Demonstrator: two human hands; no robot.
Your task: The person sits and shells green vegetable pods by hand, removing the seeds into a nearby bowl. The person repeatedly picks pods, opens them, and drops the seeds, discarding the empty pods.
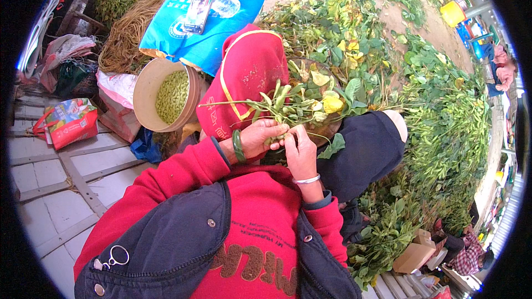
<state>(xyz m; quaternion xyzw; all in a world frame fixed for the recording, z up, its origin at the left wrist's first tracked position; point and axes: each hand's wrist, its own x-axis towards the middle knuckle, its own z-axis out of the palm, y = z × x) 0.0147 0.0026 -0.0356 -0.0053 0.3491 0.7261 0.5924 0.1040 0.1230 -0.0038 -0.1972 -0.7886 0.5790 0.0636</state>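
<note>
Okay, left hand (257, 139) and right hand (300, 152) close together, both pinching green pod (274, 142), leafy stalk (280, 101) just beyond, bucket (145, 95) of green beans (173, 97) at left

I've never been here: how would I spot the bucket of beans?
Find the big bright blue sack at the upper left, with a phone lying on it. Just below it, left of the red-covered knee, sits a round beige bucket. Unlike the crumpled pale sack on its left, it has a stiff circular rim and shows pale green beans inside.
</note>
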